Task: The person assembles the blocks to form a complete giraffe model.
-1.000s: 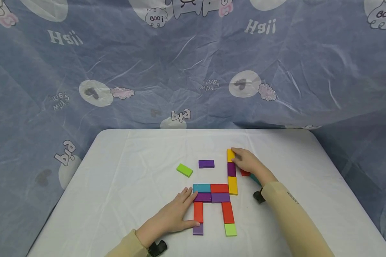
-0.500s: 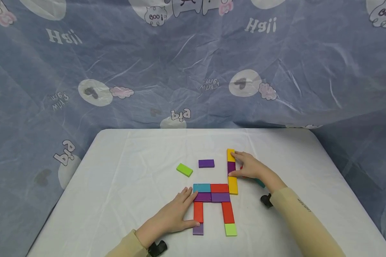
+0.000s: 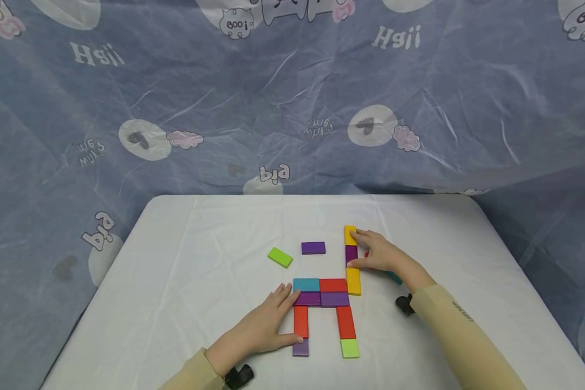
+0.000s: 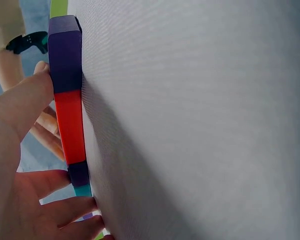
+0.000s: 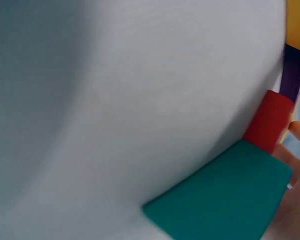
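I report my left hand [image 3: 260, 328] straight-fingered against the joined blocks [image 3: 332, 285], my right hand [image 3: 379, 253] extended fingers touching their yellow-and-purple strip [image 3: 351, 253], with a lime block [image 3: 280, 258] and a purple block [image 3: 313, 248] lying apart, unjoined.

Smooth, even faces are shown by the purple block [image 4: 65, 60] and the teal block [image 5: 227, 192], the latter matt; whether painted wood or plastic was used cannot be told. A fine, matt, fabric-like weave is seen on the white tabletop [image 3: 214, 244]. The creased backdrop [image 3: 273, 92] is streaked with film-like gloss. The right sleeve [image 3: 460, 336] is made of matt cloth.
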{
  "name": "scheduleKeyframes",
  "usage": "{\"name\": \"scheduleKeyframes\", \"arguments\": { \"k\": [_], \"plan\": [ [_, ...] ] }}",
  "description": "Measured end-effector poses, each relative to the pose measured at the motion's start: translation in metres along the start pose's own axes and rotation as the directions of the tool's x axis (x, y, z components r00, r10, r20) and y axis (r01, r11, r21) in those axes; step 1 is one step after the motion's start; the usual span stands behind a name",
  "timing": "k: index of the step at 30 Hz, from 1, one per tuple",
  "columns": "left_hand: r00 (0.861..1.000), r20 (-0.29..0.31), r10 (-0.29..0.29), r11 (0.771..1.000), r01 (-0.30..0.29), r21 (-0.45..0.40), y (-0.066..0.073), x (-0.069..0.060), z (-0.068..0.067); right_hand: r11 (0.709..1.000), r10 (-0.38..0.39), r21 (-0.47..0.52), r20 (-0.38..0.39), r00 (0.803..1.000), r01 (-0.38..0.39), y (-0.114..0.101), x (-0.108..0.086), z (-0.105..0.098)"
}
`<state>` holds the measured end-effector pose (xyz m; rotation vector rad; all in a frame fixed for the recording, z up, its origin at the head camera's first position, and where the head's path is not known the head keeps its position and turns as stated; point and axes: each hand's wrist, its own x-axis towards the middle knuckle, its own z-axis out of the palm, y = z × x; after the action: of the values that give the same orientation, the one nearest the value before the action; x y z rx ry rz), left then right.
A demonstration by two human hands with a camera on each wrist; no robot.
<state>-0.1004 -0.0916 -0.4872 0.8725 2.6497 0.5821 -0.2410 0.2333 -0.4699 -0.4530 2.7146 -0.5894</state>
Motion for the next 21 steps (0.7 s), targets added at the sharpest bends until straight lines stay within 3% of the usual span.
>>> {"name": "scheduleKeyframes", "arguments": {
  "k": [7,12,17,21],
  "plan": [
    [1.000,0.005,-0.010,1.000,0.009,0.009,0.000,0.002,-0.001,1.000,0.017,0.015,-0.091,0.996,-0.016,-0.013,0.006,-0.003],
    [1.000,0.003,-0.010,1.000,0.010,0.018,0.001,0.001,-0.002,0.998,-0.064,-0.013,-0.145,0.987,0.063,-0.035,0.015,-0.003],
    [1.000,0.000,-0.009,1.000,0.009,0.021,0.001,0.001,-0.002,0.985,-0.170,-0.042,-0.134,0.976,0.166,-0.059,0.024,0.002],
    [1.000,0.002,-0.007,1.000,0.007,0.023,0.002,0.001,-0.003,0.976,-0.207,-0.089,-0.112,0.972,0.197,-0.074,0.032,0.009]
  ]
}}
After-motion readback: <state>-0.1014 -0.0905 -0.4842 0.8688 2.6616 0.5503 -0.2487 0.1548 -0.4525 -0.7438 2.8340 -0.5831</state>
